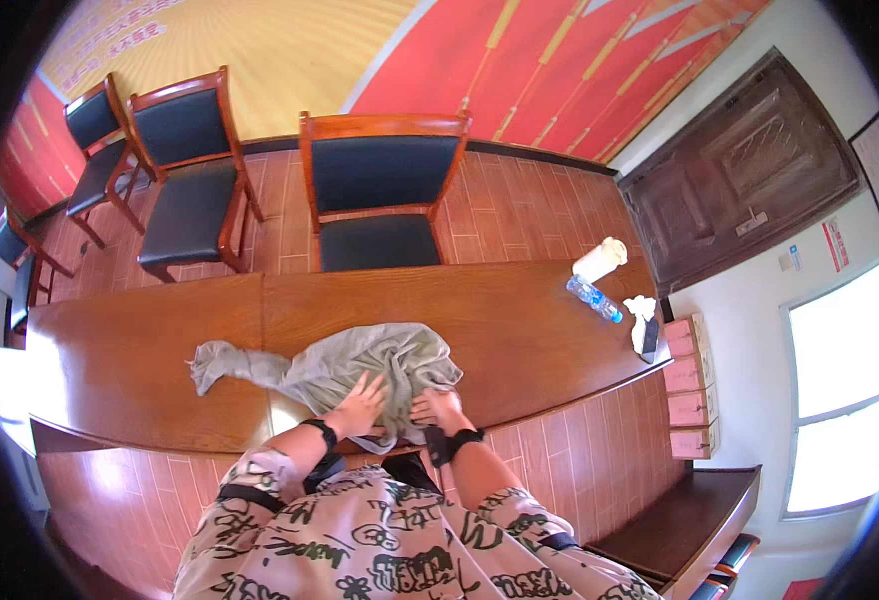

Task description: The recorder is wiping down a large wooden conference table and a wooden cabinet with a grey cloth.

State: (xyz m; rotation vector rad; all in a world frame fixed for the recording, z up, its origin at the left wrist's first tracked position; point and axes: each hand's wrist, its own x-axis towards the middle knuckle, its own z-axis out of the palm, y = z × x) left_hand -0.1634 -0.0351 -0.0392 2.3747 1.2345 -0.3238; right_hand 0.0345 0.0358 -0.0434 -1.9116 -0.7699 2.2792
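A crumpled grey-green cloth (379, 352), perhaps a garment, lies bunched at the front edge of the wooden table (514, 322). A long narrow part of it, like a sleeve or leg, stretches left and ends in a gathered tip. My left hand (363, 406) rests on the cloth near the table edge, its fingers spread. At the cloth's lower right side, my right hand (437, 409) touches the fabric with fingers pointing inward; whether they grip it is unclear. Some fabric hangs over the table edge between my hands. Dark bands circle both wrists.
At the table's right end are a white roll (600, 259), a plastic bottle (594, 298) lying down, and a tissue pack (642, 330). A wooden chair (383, 187) faces me across the table; several more stand left. Pink boxes (688, 390) are stacked beside a dark bench (679, 517).
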